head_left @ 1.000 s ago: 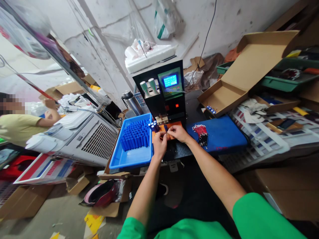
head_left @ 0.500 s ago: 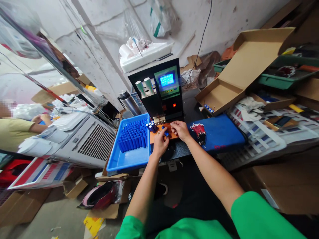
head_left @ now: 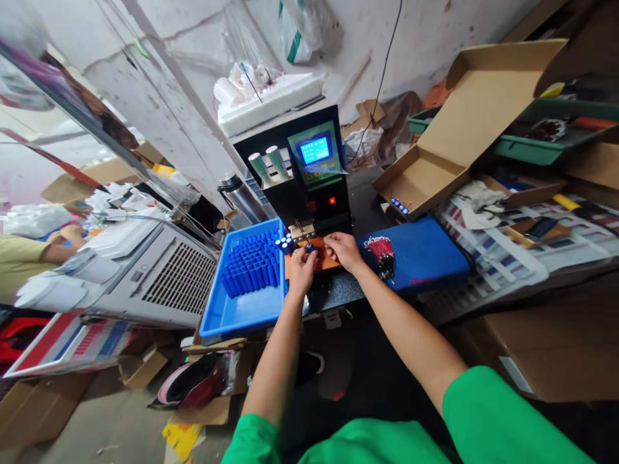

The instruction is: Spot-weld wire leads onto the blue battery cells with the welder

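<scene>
On an orange board (head_left: 325,260) below a black machine (head_left: 314,216) with a lit screen, my left hand (head_left: 303,267) has its fingers closed round a blue cylindrical cell (head_left: 309,247). My right hand (head_left: 342,250) is pinched over the board's right part; what its fingertips hold is too small to make out. Several blue cells with white ends (head_left: 286,243) stand just left of my left hand. A blue tray (head_left: 249,312) on the left holds rows of blue cells (head_left: 251,267). Red and black wires (head_left: 381,254) lie bundled right of my right hand.
The wires rest on a blue pad (head_left: 425,254). An open cardboard box (head_left: 430,177) with a few cells stands behind it. A metal flask (head_left: 244,196) is behind the tray. At far left, a person's arms (head_left: 53,250) show beyond a grey cooler (head_left: 164,270).
The view has shifted slightly. The blue cell at my left hand, lying tilted before, now appears more upright against the machine's front. My right hand remains pinched near the board.
</scene>
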### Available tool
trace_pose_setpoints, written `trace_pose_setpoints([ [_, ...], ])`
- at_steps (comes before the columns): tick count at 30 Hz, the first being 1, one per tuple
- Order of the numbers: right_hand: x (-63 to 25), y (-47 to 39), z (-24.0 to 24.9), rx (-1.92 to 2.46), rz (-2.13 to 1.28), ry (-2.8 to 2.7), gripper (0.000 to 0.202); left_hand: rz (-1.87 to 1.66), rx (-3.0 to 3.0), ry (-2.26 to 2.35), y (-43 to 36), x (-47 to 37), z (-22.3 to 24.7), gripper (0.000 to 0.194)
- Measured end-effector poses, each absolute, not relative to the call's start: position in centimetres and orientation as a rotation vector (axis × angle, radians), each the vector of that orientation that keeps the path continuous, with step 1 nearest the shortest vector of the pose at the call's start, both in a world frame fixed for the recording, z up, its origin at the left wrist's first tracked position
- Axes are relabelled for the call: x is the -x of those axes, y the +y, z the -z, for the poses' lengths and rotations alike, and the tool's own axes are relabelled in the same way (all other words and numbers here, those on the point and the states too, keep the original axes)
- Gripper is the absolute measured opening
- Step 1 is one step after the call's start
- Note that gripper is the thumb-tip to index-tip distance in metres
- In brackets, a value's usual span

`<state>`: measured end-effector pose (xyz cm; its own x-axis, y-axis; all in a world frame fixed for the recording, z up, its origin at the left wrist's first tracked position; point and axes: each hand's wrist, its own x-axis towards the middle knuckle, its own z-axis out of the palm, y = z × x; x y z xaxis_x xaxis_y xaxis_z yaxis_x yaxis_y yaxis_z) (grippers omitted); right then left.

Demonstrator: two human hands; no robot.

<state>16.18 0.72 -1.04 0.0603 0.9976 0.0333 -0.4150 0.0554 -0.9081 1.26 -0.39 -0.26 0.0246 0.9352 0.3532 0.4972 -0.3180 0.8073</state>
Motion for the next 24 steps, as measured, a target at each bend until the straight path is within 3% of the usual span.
trace_pose_setpoints([
  [11,-15.5,0.6,0.6,0.976,-1.275,-0.86,0.031,-1.188,-1.759,1.466,-0.5,-1.4,0.5,0.026],
  [24,-13.9,1.6,0.5,1.095,-1.103,-1.115,0.026,-1.172,-1.836,1.551,-0.9,-1.5,1.2,0.022],
])
